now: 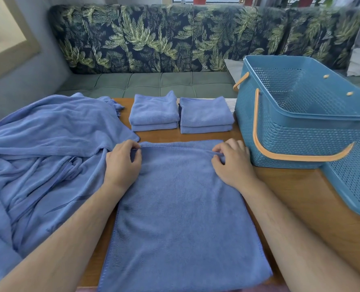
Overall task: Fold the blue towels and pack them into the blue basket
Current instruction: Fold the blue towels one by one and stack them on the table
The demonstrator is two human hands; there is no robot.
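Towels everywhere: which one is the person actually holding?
The flat towel spread nearest the person: the left hand and right hand pinch its far edge. The two folded stacks sit beyond it, and the crumpled heap lies to its left.

A flat towel (179,218) lies at the table's (290,186) near edge, a heap (48,144) at its left, two folded stacks (153,112) at the far edge, the basket (280,133) far right.

Your wooden table (290,186) holds a flat towel (181,207) under your fingers (135,159), folded stacks (153,112) (204,114) beyond them, towel heap (48,154) left, blue basket (301,116) right.
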